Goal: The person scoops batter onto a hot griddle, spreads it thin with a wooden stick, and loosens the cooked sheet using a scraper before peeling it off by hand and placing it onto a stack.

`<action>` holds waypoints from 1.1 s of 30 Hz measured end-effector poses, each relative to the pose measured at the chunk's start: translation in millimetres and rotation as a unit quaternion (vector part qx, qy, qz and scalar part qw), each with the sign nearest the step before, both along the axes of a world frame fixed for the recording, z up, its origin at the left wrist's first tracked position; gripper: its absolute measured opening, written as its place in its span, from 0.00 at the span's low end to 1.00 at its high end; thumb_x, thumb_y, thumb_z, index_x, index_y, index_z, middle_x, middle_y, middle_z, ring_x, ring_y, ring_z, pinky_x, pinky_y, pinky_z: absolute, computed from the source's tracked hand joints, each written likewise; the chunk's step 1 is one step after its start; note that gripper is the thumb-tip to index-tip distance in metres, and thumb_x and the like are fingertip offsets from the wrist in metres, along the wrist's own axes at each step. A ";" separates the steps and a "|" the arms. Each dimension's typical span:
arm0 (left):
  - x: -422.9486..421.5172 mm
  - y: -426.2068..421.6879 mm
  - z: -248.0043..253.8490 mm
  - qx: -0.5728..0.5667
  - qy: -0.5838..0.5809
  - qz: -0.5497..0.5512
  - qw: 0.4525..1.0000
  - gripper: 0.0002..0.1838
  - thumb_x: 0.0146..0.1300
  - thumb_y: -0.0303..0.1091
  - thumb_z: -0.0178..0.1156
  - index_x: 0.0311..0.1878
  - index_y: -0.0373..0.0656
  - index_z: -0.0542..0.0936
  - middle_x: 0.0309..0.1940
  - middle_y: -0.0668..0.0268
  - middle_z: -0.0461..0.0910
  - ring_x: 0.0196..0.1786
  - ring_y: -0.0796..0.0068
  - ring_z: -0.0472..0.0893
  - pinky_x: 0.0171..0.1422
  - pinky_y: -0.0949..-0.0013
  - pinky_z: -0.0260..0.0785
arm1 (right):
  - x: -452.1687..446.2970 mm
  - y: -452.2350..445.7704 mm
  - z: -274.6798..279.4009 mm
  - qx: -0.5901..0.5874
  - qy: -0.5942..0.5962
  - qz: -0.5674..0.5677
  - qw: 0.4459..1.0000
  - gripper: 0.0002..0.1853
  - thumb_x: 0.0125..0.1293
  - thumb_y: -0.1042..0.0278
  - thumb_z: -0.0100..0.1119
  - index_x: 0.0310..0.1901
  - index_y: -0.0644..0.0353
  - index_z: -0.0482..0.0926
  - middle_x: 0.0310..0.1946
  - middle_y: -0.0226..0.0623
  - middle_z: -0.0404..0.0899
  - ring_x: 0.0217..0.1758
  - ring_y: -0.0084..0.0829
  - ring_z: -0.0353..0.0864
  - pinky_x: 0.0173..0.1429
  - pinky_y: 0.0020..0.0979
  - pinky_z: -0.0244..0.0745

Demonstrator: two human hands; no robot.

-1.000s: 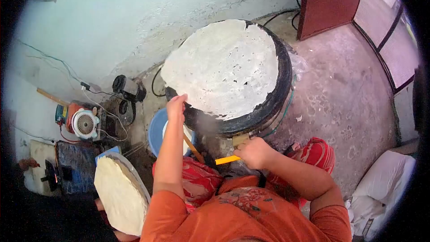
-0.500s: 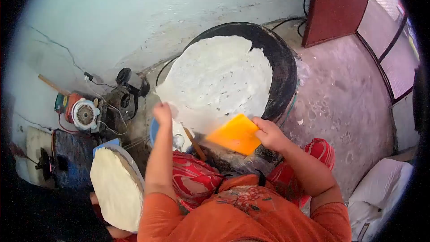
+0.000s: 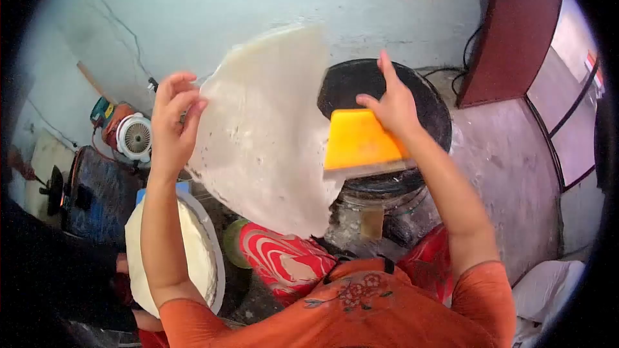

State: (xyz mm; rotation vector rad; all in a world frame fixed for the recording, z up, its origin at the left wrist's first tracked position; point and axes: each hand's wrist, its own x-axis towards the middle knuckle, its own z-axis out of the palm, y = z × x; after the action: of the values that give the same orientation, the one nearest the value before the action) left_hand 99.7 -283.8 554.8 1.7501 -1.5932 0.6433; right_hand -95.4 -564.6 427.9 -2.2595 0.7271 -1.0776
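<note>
A large, thin pale flatbread (image 3: 264,129) hangs raised off the round black griddle (image 3: 419,93) in front of me. My left hand (image 3: 175,119) pinches its upper left edge between thumb and fingers. In my right hand (image 3: 394,106) is a yellow scraper (image 3: 364,142), held over the near part of the griddle, with the thumb and a finger stretched upward. The scraper's left end lies close against the flatbread's right edge; whether they touch I cannot tell. Much of the griddle's left side is hidden behind the sheet.
At my left, a stack of pale round flatbreads (image 3: 174,254) sits on a board beside another person's legs. A small blower (image 3: 134,135) stands near the wall. A dark red panel (image 3: 509,32) leans at the right, and white sacks (image 3: 548,293) lie lower right.
The flatbread has come up off the griddle, baring its black surface. My left hand has risen up and left with the edge; my right hand has lifted the scraper.
</note>
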 end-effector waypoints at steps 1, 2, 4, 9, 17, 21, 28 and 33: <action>2.1 13.1 -0.1 -0.004 -0.003 0.005 1.000 0.06 0.54 0.18 0.58 0.35 0.34 0.73 0.48 0.59 0.70 0.46 0.67 0.73 0.49 0.72 0.67 | 15.1 0.5 12.0 -0.004 -0.003 0.005 1.000 0.49 0.47 0.62 0.67 0.69 0.49 0.47 0.58 0.49 0.67 0.56 0.47 0.71 0.57 0.37 0.68; 4.9 27.0 -1.2 -0.003 -0.008 0.012 1.000 0.06 0.53 0.17 0.57 0.34 0.34 0.73 0.47 0.60 0.70 0.44 0.68 0.73 0.47 0.73 0.67 | 29.2 2.9 24.4 -0.008 0.003 0.011 1.000 0.46 0.48 0.63 0.66 0.68 0.47 0.51 0.60 0.48 0.66 0.57 0.47 0.71 0.58 0.36 0.67; 20.9 55.1 -6.2 -0.011 -0.010 0.029 0.999 0.05 0.52 0.16 0.57 0.33 0.34 0.73 0.46 0.61 0.69 0.41 0.71 0.73 0.43 0.74 0.67 | 70.4 -4.5 26.5 -0.136 -0.065 0.044 0.988 0.28 0.51 0.67 0.63 0.57 0.47 0.70 0.58 0.42 0.70 0.55 0.45 0.72 0.57 0.35 0.68; 114.0 115.8 -54.6 -0.002 0.059 0.150 0.987 0.04 0.54 0.22 0.58 0.34 0.35 0.76 0.38 0.61 0.75 0.35 0.74 0.75 0.38 0.74 0.67 | 124.0 40.1 73.3 -0.069 0.104 0.128 0.984 0.10 0.54 0.67 0.58 0.39 0.52 0.80 0.37 0.40 0.80 0.43 0.41 0.78 0.46 0.37 0.72; 183.0 234.3 -8.4 -0.223 0.415 0.306 0.827 0.10 0.56 0.29 0.56 0.40 0.38 0.81 0.28 0.68 0.79 0.28 0.79 0.75 0.29 0.78 0.68 | 164.5 196.4 165.0 -0.389 -0.129 0.228 0.883 0.07 0.53 0.67 0.54 0.33 0.53 0.78 0.27 0.43 0.78 0.33 0.45 0.78 0.35 0.43 0.72; 95.3 325.5 29.6 -0.325 0.155 0.348 0.866 0.11 0.60 0.29 0.55 0.43 0.34 0.79 0.35 0.67 0.80 0.36 0.81 0.76 0.42 0.78 0.68 | 139.3 261.5 135.3 -0.342 -0.211 0.314 0.860 0.06 0.52 0.69 0.54 0.33 0.51 0.76 0.23 0.38 0.74 0.26 0.42 0.77 0.28 0.39 0.71; -67.2 434.8 -113.5 -0.132 -0.138 0.518 0.834 0.18 0.46 0.14 0.43 0.42 0.31 0.75 0.49 0.52 0.73 0.61 0.48 0.68 0.65 0.54 0.56 | 170.9 339.9 -25.1 -0.094 -0.038 0.564 0.819 0.15 0.51 0.76 0.57 0.43 0.54 0.79 0.47 0.39 0.77 0.40 0.40 0.80 0.44 0.33 0.76; -107.2 481.6 -246.9 -0.037 0.033 0.587 0.808 0.12 0.49 0.15 0.50 0.37 0.35 0.78 0.44 0.54 0.75 0.58 0.51 0.70 0.61 0.57 0.61 | 184.9 375.0 -52.7 -0.126 0.103 0.557 0.814 0.22 0.53 0.72 0.57 0.52 0.51 0.73 0.53 0.41 0.73 0.41 0.43 0.79 0.44 0.38 0.75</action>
State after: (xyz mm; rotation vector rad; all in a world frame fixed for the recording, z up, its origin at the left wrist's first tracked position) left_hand -7.6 197.7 307.9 2.5442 -0.2249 1.1290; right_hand 89.5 -189.5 375.2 -2.3972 -0.7145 -0.3327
